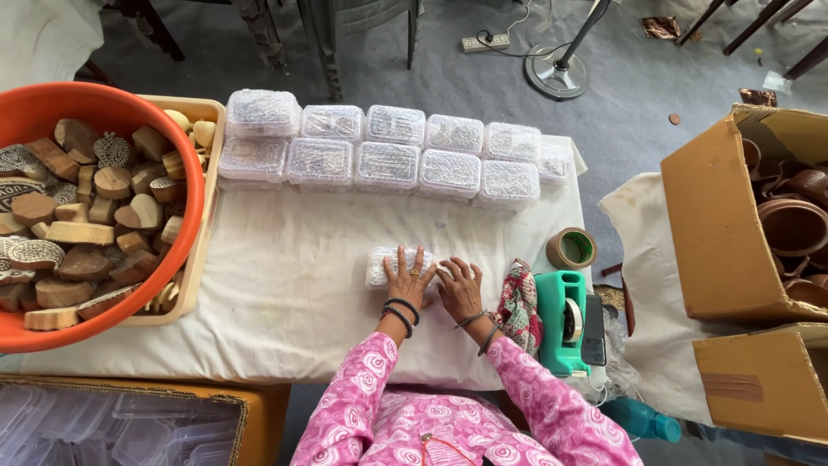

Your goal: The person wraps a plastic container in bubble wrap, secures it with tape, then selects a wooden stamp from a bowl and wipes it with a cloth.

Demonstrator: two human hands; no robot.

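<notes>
Both hands press flat on a small plastic-wrapped packet (398,266) that lies on the white cloth of the counter (285,285), near its front edge and a little right of the middle. The left hand (408,280) lies on top of the packet with fingers spread, its grip apart and not closed round anything. The right hand (460,287) rests palm down, touching the packet's right end, its grip likewise apart.

Along the counter's back edge stand two rows of wrapped clear boxes (388,151), touching one another. At the left end an orange tub (103,216) full of carved wooden blocks (86,224) sits on a cream tray (207,216). Near the right edge lie a roll of brown tape (571,248), a folded patterned cloth (519,306) and a teal tape dispenser (562,324). Off to the right, an open cardboard box (716,233) holds brown clay pots (793,226).
</notes>
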